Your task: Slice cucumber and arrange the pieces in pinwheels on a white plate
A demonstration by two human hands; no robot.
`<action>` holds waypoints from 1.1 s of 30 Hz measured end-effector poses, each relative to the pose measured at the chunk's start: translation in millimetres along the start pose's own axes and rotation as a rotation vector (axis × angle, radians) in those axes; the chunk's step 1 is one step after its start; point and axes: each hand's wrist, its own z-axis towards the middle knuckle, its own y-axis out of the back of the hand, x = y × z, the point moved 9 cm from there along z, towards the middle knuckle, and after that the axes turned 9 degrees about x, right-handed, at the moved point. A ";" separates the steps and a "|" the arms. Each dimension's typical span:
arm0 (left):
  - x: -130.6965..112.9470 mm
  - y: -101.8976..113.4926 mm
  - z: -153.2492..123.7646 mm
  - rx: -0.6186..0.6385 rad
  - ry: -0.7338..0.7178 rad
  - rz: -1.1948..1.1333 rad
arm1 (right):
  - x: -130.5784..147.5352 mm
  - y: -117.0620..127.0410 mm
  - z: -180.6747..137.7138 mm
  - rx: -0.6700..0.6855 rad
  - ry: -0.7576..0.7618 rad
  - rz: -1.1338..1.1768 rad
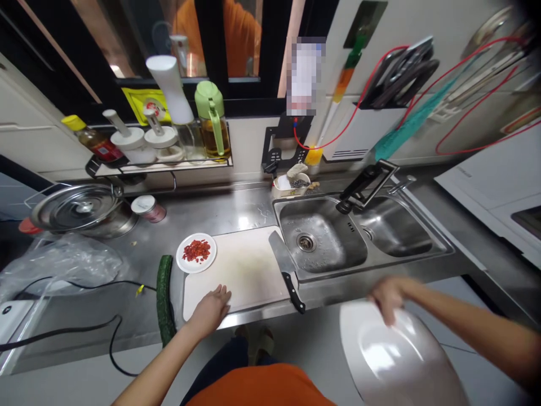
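My left hand (211, 307) lies flat with fingers stretched on the near left part of a white cutting board (245, 265). My right hand (389, 299) grips the upper rim of a large white plate (397, 355), held tilted below the counter edge, blurred by motion. A cleaver (284, 268) with a black handle rests on the board's right edge. A small white dish of chopped red chilli (196, 252) sits at the board's far left corner. A cucumber (164, 296) lies left of the board.
A double steel sink (359, 239) with a black tap is right of the board. A steel pot lid (82, 208), a small can (149, 208), a plastic bag (59, 262) and black cables (84, 327) lie at left. A condiment rack (164, 141) stands behind.
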 end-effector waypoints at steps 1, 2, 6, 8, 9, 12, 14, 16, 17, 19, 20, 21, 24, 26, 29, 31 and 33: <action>-0.1 1.3 0.3 -0.005 -0.008 -0.001 | 17.7 0.3 14.5 0.099 -0.007 0.055; -0.3 2.6 0.9 -0.010 -0.017 0.000 | 39.2 -2.3 29.2 0.206 -0.008 0.121; -0.9 6.7 4.2 -0.011 -0.063 -0.001 | 149.5 -30.5 78.7 0.479 0.085 0.399; 0.1 8.5 5.0 -0.013 -0.079 -0.011 | 202.5 -53.5 95.1 0.524 0.158 0.540; 0.7 9.3 5.1 -0.014 -0.086 -0.016 | 225.1 -66.5 101.3 0.541 0.188 0.599; 1.8 9.7 4.7 -0.007 -0.103 -0.026 | 274.0 -101.8 118.1 0.572 0.224 0.717; 3.4 8.8 4.3 -0.001 -0.096 -0.035 | 293.0 -117.8 130.4 0.583 0.215 0.755; 5.3 7.6 4.3 0.000 -0.079 -0.055 | 304.8 -127.8 143.1 0.597 0.201 0.778; 6.1 6.7 4.5 0.000 -0.072 -0.068 | 308.5 -131.3 149.3 0.604 0.192 0.782; 6.9 4.6 5.3 0.005 -0.062 -0.096 | 312.8 -136.9 160.3 0.620 0.171 0.777; 7.5 3.5 5.9 0.007 -0.054 -0.110 | 313.9 -139.3 164.8 0.628 0.161 0.770; 8.1 2.5 6.5 0.008 -0.043 -0.125 | 314.8 -141.5 168.7 0.636 0.153 0.762; 10.0 0.5 8.5 0.007 -0.011 -0.163 | 317.0 -146.7 177.2 0.651 0.145 0.739; 10.7 -0.5 9.5 0.008 0.001 -0.182 | 318.3 -149.4 180.7 0.656 0.146 0.723; 11.9 -0.8 9.8 0.007 0.013 -0.204 | 319.7 -152.6 183.7 0.660 0.149 0.690; 12.7 0.5 9.2 -0.003 0.017 -0.217 | 320.0 -154.1 184.5 0.653 0.150 0.659; 12.6 2.7 8.4 -0.014 0.013 -0.225 | 320.4 -154.2 184.9 0.636 0.158 0.630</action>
